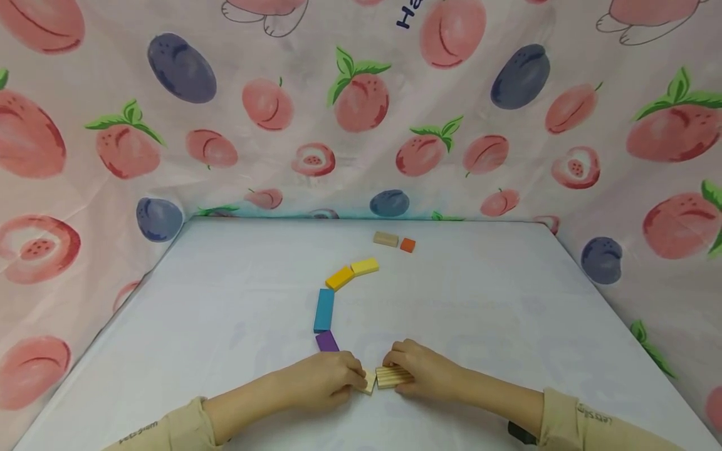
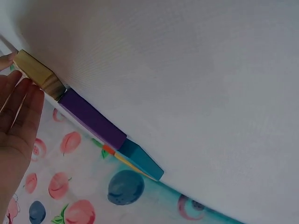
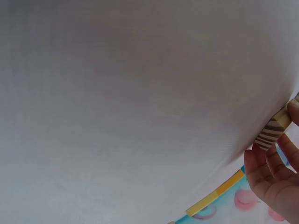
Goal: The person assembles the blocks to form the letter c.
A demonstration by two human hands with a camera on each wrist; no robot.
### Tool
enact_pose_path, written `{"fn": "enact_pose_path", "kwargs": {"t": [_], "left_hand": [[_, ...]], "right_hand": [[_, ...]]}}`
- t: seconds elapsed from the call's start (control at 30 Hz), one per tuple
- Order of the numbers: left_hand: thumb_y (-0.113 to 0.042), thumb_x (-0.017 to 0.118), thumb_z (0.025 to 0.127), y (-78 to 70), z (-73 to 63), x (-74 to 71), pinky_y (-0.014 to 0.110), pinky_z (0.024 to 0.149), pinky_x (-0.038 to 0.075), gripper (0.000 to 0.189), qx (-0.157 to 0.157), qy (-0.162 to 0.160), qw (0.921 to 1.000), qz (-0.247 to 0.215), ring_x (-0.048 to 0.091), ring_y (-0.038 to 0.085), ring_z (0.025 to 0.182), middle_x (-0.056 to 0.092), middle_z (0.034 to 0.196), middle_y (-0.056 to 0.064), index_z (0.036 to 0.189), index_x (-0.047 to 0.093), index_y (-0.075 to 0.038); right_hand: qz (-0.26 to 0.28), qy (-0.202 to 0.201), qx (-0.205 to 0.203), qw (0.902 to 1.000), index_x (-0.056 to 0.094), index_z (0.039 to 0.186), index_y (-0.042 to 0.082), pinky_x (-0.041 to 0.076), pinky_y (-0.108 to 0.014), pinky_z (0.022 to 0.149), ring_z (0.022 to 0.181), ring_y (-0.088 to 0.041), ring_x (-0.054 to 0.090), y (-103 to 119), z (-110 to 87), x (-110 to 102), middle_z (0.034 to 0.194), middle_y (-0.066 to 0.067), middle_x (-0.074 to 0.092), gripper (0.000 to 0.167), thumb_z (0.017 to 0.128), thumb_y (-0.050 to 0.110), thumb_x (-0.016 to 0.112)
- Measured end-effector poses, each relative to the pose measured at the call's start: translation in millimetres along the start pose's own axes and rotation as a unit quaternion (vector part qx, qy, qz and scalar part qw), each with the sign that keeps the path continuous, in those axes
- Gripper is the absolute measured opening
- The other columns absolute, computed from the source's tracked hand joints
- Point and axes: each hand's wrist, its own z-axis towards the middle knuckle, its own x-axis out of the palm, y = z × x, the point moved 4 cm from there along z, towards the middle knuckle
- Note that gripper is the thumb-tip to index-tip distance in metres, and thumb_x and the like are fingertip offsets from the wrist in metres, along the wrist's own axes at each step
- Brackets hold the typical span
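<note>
Nearer than the purple block (image 1: pixel 327 342), the left hand (image 1: pixel 328 379) is pinching a plain block (image 1: pixel 370 383), the right hand (image 1: pixel 427 371) a striped one (image 1: pixel 388 378); gentle nudging is probably sufficing.

Brown-striped tan block (image 1: pixel 389 378) — pale block (image 1: pixel 370 381) — purple block (image 1: pixel 327 342), blue block (image 1: pixel 324 311)

A pale wooden block (image 1: pixel 369 383), held by the left hand (image 1: pixel 327 379), lies angled just beside a striped wooden block (image 1: pixel 390 377) in the right hand (image 1: pixel 430 373); purple (image 1: pixel 327 341), blue (image 1: pixel 324 310), orange (image 1: pixel 340 278) and yellow blocks (image 1: pixel 365 267) curve beyond.
</note>
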Motion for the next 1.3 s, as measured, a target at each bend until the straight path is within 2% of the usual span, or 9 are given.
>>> {"fn": "enact_pose_path", "kwargs": {"t": [0.27,0.43,0.5,0.6,0.7,0.87,0.97,1.07,1.3], "left_hand": [[-0.007,0.061,0.086,0.2,2.1,-0.4,0.015,0.09,0.049,0.025,-0.009,0.013,0.9998,-0.013,0.063,0.008,0.103,0.07,0.107,0.0,0.107,0.072,-0.014],[-0.007,0.061,0.085,1.4,-0.9,0.7,0.015,0.089,0.049,0.025,-0.002,-0.013,0.9998,-0.014,0.062,0.008,0.104,0.069,0.109,-0.001,0.107,0.072,-0.014],[-0.009,0.062,0.086,3.6,-2.5,-1.0,0.016,0.089,0.049,0.024,-0.015,-0.028,0.9993,-0.02,0.062,0.009,0.104,0.068,0.11,-0.001,0.108,0.072,-0.014],[-0.014,0.065,0.087,10.4,-4.8,-5.6,0.016,0.084,0.05,0.024,-0.053,-0.048,0.9969,-0.031,0.061,0.01,0.101,0.065,0.113,0.0,0.11,0.071,-0.014],[-0.021,0.069,0.085,20.2,-7.0,-11.5,0.021,0.084,0.051,0.03,-0.097,-0.057,0.9929,-0.039,0.059,0.012,0.101,0.061,0.114,0.001,0.114,0.069,-0.013],[-0.029,0.073,0.082,42.6,-11.0,-20.6,0.033,0.091,0.052,0.043,-0.155,-0.067,0.9851,-0.032,0.057,0.019,0.109,0.059,0.119,0.005,0.12,0.065,-0.01],[-0.03,0.075,0.08,58.4,-14.6,-25.2,0.038,0.094,0.051,0.052,-0.188,-0.08,0.9784,-0.034,0.057,0.024,0.113,0.058,0.124,0.01,0.125,0.06,-0.008],[-0.035,0.076,0.077,74.7,-17.7,-28.5,0.042,0.1,0.047,0.068,-0.222,-0.074,0.9714,-0.041,0.052,0.028,0.122,0.053,0.133,0.014,0.135,0.051,-0.009],[-0.045,0.08,0.07,105.2,-11.4,-35.7,0.051,0.109,0.034,0.09,-0.24,-0.03,0.9696,-0.034,0.032,0.037,0.139,0.037,0.148,0.019,0.142,0.041,-0.007]], "right_hand": [[0.012,0.005,0.002,0.9999,0.064,0.103,0.01,0.047,-0.019,0.076,0.087,-0.003,0.049,-1.3,1.9,0.9,0.095,0.005,0.059,0.03,0.077,0.016,0.077],[0.036,0.017,0.004,0.9992,0.064,0.105,0.01,0.047,-0.019,0.077,0.087,-0.003,0.049,-1.5,1.1,1.5,0.095,0.007,0.059,0.032,0.076,0.017,0.077],[0.046,0.02,0.002,0.9987,0.063,0.107,0.01,0.047,-0.019,0.077,0.088,-0.003,0.05,-3.1,0.4,0.1,0.097,0.006,0.059,0.034,0.078,0.021,0.076],[0.062,0.034,-0.006,0.9974,0.063,0.11,0.01,0.048,-0.019,0.079,0.089,-0.003,0.052,-7.8,0.8,-4.0,0.101,0.006,0.06,0.036,0.08,0.027,0.074],[0.067,0.051,-0.015,0.9964,0.062,0.113,0.01,0.05,-0.022,0.084,0.096,-0.005,0.055,-13.2,3.8,-9.9,0.107,0.004,0.062,0.037,0.083,0.031,0.071],[0.057,0.061,-0.017,0.9963,0.062,0.116,0.007,0.051,-0.03,0.091,0.104,-0.014,0.06,-20.5,11.9,-24.2,0.114,-0.001,0.064,0.037,0.085,0.026,0.069],[0.058,0.054,-0.001,0.9969,0.062,0.117,0.006,0.051,-0.034,0.092,0.105,-0.019,0.06,-26.1,16.8,-34.6,0.114,-0.003,0.064,0.036,0.086,0.022,0.069],[0.066,0.04,0.022,0.9968,0.061,0.119,0.006,0.05,-0.039,0.093,0.107,-0.023,0.059,-34.3,21.3,-44.1,0.115,-0.005,0.064,0.036,0.086,0.02,0.068],[0.077,-0.005,0.029,0.9966,0.061,0.118,0.002,0.05,-0.047,0.091,0.105,-0.029,0.059,-55.6,30.1,-62.0,0.113,-0.011,0.065,0.035,0.087,0.017,0.067]]}}
